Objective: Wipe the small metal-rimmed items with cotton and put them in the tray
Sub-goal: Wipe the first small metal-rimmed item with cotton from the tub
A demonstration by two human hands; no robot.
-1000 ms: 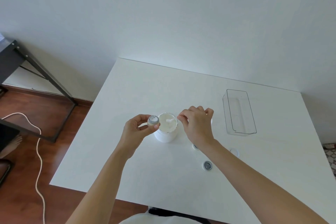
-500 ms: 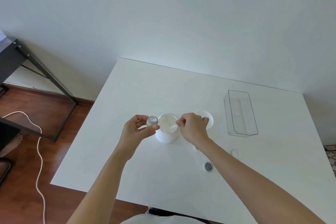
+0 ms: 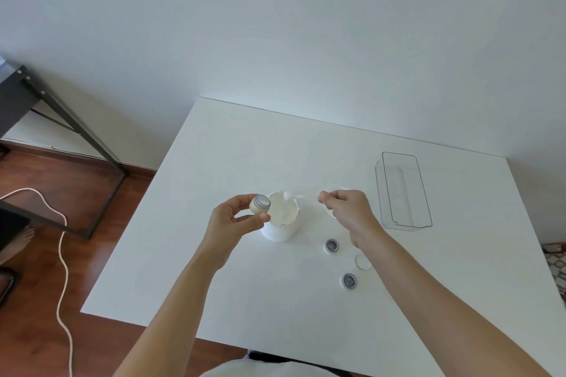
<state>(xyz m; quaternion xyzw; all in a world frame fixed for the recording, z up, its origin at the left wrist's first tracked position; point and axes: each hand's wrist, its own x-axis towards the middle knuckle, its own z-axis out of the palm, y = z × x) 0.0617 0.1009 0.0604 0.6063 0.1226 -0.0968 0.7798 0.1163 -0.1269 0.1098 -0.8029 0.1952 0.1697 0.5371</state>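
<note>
My left hand (image 3: 235, 220) pinches a small cream-coloured jar with a grey metal-rimmed top (image 3: 260, 204) between thumb and fingertips, held up just beside the round white tub of cotton (image 3: 280, 219) that stands on the white tabletop (image 3: 245, 147). My right hand (image 3: 346, 208) is closed narrow on a wisp of white cotton (image 3: 294, 196), which stretches from my fingertips back to the tub's mouth. The jar looks light, stiff and smooth, so I judge it could slip; gripping its sides low leaves the rim free for wiping. The cotton is soft and stringy and will likely tear rather than lift out whole, so a firm fingertip pinch suits it. Two more small metal-rimmed round items (image 3: 331, 245) (image 3: 349, 281) lie on the tabletop just below my right wrist, with a thin white ring (image 3: 362, 262) between them. The clear rectangular plastic tray (image 3: 425, 217) sits beyond my right hand, apparently holding nothing yet
</note>
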